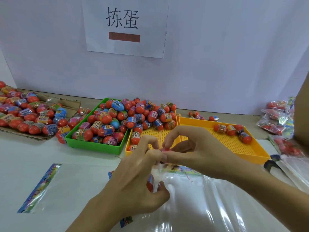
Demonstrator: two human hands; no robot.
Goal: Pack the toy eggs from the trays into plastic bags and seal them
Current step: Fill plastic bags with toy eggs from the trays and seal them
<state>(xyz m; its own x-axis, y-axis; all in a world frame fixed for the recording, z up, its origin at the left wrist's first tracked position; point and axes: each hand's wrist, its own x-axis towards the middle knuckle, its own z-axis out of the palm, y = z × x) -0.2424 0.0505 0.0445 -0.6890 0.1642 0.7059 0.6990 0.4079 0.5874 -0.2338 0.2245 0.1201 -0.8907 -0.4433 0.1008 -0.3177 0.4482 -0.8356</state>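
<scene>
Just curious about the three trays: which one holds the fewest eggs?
The right-hand yellow tray: only a few eggs in its far corner. The green tray and middle yellow tray hold heaps.

theres a paper sign (125, 25) with two big characters and a red-brown bar stuck on the white backboard (225, 56)

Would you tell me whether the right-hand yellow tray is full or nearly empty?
Nearly empty: the yellow perforated plastic tray holds only a few toy eggs.

White table (50, 153): trays (97, 144), bags (38, 188).
</scene>
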